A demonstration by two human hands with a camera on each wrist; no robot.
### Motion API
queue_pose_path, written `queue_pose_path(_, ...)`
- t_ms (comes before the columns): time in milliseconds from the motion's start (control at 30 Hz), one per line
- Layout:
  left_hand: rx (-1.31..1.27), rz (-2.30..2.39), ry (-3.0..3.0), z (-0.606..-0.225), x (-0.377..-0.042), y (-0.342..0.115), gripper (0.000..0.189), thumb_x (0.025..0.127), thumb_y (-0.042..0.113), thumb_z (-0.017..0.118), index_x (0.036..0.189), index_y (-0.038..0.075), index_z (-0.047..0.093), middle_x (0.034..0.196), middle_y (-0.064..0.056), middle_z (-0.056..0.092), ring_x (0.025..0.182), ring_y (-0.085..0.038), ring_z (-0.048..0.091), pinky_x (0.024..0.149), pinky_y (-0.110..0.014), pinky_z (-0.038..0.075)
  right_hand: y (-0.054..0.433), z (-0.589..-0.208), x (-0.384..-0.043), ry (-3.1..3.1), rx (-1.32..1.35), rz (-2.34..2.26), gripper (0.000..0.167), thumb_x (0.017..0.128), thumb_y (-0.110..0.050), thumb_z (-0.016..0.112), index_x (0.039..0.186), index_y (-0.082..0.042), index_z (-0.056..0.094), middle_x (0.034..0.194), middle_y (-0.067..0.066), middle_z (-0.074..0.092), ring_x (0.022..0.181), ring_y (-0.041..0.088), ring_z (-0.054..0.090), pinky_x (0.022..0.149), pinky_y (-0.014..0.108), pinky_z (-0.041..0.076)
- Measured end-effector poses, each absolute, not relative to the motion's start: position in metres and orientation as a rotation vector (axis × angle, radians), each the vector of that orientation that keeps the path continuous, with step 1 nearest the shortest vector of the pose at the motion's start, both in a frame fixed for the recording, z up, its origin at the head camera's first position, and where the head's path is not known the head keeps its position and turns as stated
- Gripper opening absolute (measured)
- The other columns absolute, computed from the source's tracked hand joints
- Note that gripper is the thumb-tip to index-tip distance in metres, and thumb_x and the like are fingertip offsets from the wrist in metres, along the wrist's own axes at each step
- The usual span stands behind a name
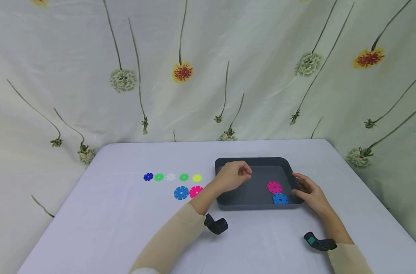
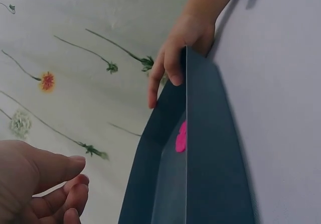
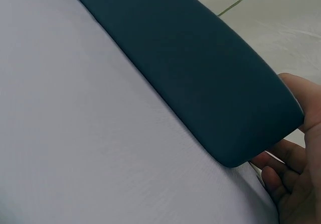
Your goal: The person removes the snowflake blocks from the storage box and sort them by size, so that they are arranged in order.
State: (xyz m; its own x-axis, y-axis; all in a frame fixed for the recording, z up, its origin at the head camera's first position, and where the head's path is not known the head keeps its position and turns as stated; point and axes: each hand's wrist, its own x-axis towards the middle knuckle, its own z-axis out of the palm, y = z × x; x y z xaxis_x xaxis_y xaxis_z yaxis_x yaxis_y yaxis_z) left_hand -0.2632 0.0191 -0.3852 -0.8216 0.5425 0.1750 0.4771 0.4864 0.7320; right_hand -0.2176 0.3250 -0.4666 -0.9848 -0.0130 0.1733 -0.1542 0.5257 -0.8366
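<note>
A dark grey tray lies on the table, and my right hand grips its right end, thumb at the rim. The right wrist view shows the fingers of that hand under the tray's corner. Over the tray's left part hovers my left hand, its fingers loosely bent. In the left wrist view a gap shows between thumb and fingers, with nothing held. Inside the tray, towards its right side, lie a pink notched disc and a blue notched disc, close together.
Left of the tray lie a larger blue disc and a pink disc, the latter partly behind the left forearm. Behind them runs a row of several small discs, from dark blue to yellow. A flowered cloth hangs behind the table.
</note>
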Motion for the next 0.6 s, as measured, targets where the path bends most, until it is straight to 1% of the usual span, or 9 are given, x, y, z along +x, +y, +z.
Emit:
queue_pose_path(367,0.942,1.240,2.588,-0.384,-0.270,0.049,0.005,0.092,0.010,0.068,0.095,0.008,0.066,0.081,0.005,0.060,0.072,-0.007,0.054,0.064,-0.020,0.045,0.325,-0.465,-0.218,-2.605,0.144,1.472,0.056,0.093,-0.008,0.065,0.144,-0.002,0.042,0.141,0.030,0.044,0.123,0.042,0.047,0.085,0.008,0.036)
queue_pose_path(600,0.893,1.230,2.575,-0.389,-0.272,0.066,0.005,0.091,0.010,0.068,0.095,0.007,0.067,0.080,0.004,0.060,0.070,-0.007,0.053,0.062,-0.019,0.043,0.324,-0.465,-0.218,-2.618,0.138,1.459,0.056,0.092,-0.007,0.064,0.144,-0.002,0.042,0.141,0.030,0.044,0.124,0.043,0.047,0.085,0.009,0.036)
